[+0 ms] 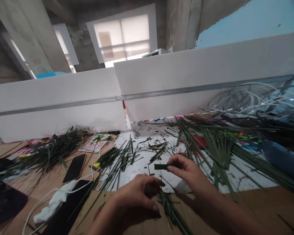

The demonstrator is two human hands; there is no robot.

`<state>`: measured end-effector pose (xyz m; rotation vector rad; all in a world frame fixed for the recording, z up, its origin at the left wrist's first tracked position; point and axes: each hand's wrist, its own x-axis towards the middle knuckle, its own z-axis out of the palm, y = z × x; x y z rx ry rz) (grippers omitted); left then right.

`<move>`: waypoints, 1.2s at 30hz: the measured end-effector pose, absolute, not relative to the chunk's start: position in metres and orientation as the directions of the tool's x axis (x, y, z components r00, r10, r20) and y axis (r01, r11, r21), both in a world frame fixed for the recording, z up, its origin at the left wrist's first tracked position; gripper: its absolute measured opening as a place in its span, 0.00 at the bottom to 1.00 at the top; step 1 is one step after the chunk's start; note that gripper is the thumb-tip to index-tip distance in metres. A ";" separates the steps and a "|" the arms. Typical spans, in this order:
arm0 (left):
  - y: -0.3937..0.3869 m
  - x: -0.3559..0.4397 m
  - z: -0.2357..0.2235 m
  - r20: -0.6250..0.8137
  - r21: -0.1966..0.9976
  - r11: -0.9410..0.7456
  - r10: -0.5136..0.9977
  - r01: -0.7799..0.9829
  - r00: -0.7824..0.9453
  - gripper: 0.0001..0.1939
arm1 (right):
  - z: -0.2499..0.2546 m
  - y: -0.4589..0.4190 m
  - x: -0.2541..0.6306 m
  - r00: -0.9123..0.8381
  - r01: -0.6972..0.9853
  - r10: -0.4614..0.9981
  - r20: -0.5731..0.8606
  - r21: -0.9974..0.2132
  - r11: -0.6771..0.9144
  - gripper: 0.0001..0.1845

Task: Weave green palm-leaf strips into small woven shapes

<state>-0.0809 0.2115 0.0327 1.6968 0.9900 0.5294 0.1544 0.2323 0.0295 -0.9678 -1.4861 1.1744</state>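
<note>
Between the thumb and fingers of my right hand (186,171) is a short, flat strip of green leaf (160,166), its free end pointing left. My left hand (137,194) is just to the left and lower, fingers curved and thumb apart, with nothing visible in its grasp. Below and between the hands, a woven bundle of green leaves (171,210) lies on brown cardboard (205,215), running toward the lower edge. Cut leaf strips (127,155) are scattered on the white surface beyond my left hand.
Leaf piles lie at left (61,147) and right (218,147). A phone (74,168), white cable (45,197) and crumpled tissue (55,202) sit at left. Coiled white strips (254,98) and a blue container (281,158) are at right. White panels (161,78) stand behind.
</note>
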 end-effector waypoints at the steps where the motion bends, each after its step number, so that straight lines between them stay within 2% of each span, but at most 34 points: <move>1: 0.211 -0.079 0.033 -0.107 0.913 -0.144 0.819 0.382 0.564 0.31 | 0.031 0.231 0.154 -0.215 0.009 0.956 0.201 -0.978 0.208 0.12; 6: 0.208 -0.071 0.029 -0.041 0.835 -0.320 0.774 0.447 0.631 0.29 | 0.035 0.229 0.151 -0.191 -0.019 0.963 0.189 -0.982 0.189 0.12; 13: 0.208 -0.069 0.027 0.034 0.884 -0.308 0.793 0.353 0.608 0.14 | 0.037 0.231 0.154 -0.183 0.022 0.957 0.226 -0.972 0.234 0.12; 15: 0.208 -0.069 0.026 0.023 0.912 -0.258 0.807 0.318 0.590 0.13 | 0.037 0.231 0.156 -0.181 0.026 0.956 0.231 -0.971 0.240 0.12; 19: 0.205 -0.069 0.028 -0.174 0.981 0.094 0.814 0.171 0.554 0.14 | 0.038 0.231 0.157 -0.177 0.018 0.955 0.237 -0.969 0.244 0.12; 21: 0.205 -0.070 0.033 -0.188 0.982 0.181 0.856 0.063 0.482 0.14 | 0.039 0.231 0.158 -0.182 0.023 0.952 0.245 -0.967 0.253 0.11; 23: 0.207 -0.073 0.039 -0.116 0.990 0.140 0.912 -0.034 0.392 0.13 | 0.041 0.229 0.158 -0.190 0.037 0.948 0.256 -0.963 0.267 0.10; 27: 0.218 -0.082 0.044 -0.023 0.998 0.040 0.961 -0.058 0.276 0.15 | 0.044 0.224 0.157 -0.217 0.100 0.938 0.271 -0.949 0.297 0.09; 30: 0.224 -0.085 0.041 -0.032 0.999 0.040 0.974 -0.032 0.225 0.15 | 0.043 0.220 0.155 -0.242 0.166 0.920 0.309 -0.921 0.352 0.07; 36: 0.224 -0.080 0.036 -0.048 0.996 0.065 0.968 -0.061 0.246 0.18 | 0.041 0.216 0.155 -0.253 0.334 0.877 0.408 -0.814 0.475 0.04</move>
